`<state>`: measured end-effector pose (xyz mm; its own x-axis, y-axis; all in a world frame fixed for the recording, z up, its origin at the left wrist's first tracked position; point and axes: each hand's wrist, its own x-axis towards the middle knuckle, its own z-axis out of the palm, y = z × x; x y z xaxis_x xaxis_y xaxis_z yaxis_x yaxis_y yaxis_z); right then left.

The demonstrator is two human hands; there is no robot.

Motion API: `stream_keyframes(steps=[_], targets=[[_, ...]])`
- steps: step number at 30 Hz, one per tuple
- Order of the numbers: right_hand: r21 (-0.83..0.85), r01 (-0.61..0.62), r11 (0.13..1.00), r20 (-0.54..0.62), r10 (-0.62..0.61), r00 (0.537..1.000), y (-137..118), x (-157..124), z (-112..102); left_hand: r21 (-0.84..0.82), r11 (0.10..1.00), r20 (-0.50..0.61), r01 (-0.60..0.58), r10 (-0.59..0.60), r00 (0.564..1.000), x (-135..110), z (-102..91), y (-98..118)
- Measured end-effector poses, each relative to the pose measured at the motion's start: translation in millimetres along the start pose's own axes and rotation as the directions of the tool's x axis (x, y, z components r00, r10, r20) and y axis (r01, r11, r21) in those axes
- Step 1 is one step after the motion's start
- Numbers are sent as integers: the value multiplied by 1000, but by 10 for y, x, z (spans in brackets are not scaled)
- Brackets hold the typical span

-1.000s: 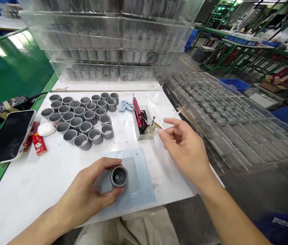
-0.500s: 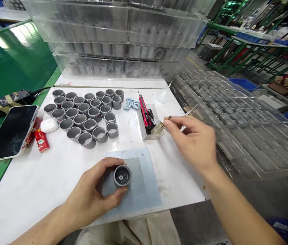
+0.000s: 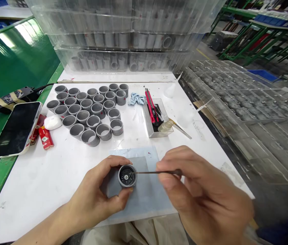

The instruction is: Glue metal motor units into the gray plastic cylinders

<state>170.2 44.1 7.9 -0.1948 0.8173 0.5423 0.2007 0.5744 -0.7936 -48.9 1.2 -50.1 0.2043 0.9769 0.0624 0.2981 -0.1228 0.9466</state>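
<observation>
My left hand (image 3: 108, 185) grips a short grey cylinder (image 3: 128, 176) between thumb and fingers, its open end facing up. A black part with a pale round centre sits inside it. Pinched in my right hand (image 3: 200, 187) is a thin dark stick-like tool (image 3: 147, 172), thicker at its right end. Its tip reaches over the cylinder's rim into the opening; whether it touches the inside I cannot tell. Beneath both hands lies a light blue sheet (image 3: 156, 197) with a greyish square on it.
Several grey rings (image 3: 92, 121) stand at the left. An open box (image 3: 156, 134) holds a red utility knife (image 3: 151, 107) and a small glass bottle (image 3: 166, 126); tweezers (image 3: 182, 130) lie beside it. A phone (image 3: 15, 129) is at far left. Clear trays (image 3: 95, 61) are stacked behind.
My right hand has moved from the small bottle toward me and left, bringing the thin tool to the cylinder. My left hand keeps its grip on the cylinder. The view has shifted slightly.
</observation>
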Motion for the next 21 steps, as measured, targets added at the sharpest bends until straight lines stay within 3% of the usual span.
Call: stream_keyframes(steps=[9,17,21], targets=[[-13,45,999,93,-43,995,211,-45,141,-62,998,12,25,-24,1000,29,8,-18],[-91,180,979,121,-168,978,229,-47,164,-42,999,7,22,-22,1000,12,2,-33],[-132,184,974,125,-168,978,218,-36,138,-16,1000,0,18,-18,1000,8,6,-50]])
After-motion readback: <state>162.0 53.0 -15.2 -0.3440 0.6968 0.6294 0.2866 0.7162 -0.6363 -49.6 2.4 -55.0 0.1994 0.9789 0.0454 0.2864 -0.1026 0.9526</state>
